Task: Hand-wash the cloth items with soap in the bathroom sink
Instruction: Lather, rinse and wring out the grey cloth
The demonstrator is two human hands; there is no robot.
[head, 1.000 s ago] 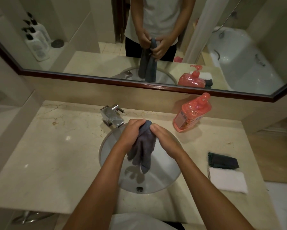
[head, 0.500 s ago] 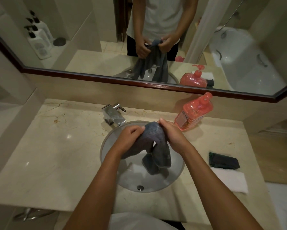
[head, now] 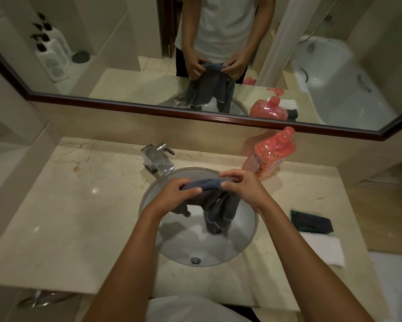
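Hands, left (head: pixel 180 190) and right (head: pixel 238 185), are now drawing apart, pinching the grey washcloth (head: pixel 212 201) open for washing.

A: Where is there room on the surface (head: pixel 62 205)?
B: Its left side lies open, from the faucet (head: pixel 159 159) outward.
A: And the right?
B: The soap bottle (head: pixel 271 154) stands at the back; 2 folded cloths, the dark cloth (head: pixel 311 222) and the white cloth (head: pixel 323 251), lie near the front, with a bare strip between.
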